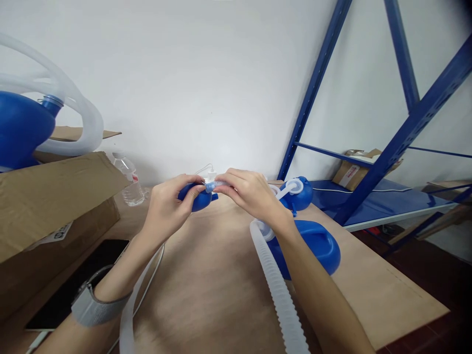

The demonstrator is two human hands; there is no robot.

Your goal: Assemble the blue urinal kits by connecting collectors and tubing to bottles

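Note:
Above the middle of the table, my left hand point(167, 204) is closed around the neck end of a blue plastic bottle point(200, 201). The fingers of my right hand point(249, 189) pinch the end of a translucent ribbed hose point(218, 185) against that neck. Blue shows through the hose end, but how far it sits over the neck I cannot tell. Two more blue bottles lie to the right: a nearer one point(319, 246), partly behind my right forearm, and a farther one point(304, 194) with a white hose fitting point(294, 186). A long corrugated hose point(276, 290) runs toward me.
On the left stands an open cardboard box point(62, 196) with a blue bottle point(24, 125) and coiled hose point(92, 125) above it. A clear water bottle point(131, 179) stands by the wall. A black tablet-like device point(81, 280) lies near my left arm. Blue shelving point(317, 88) borders the right.

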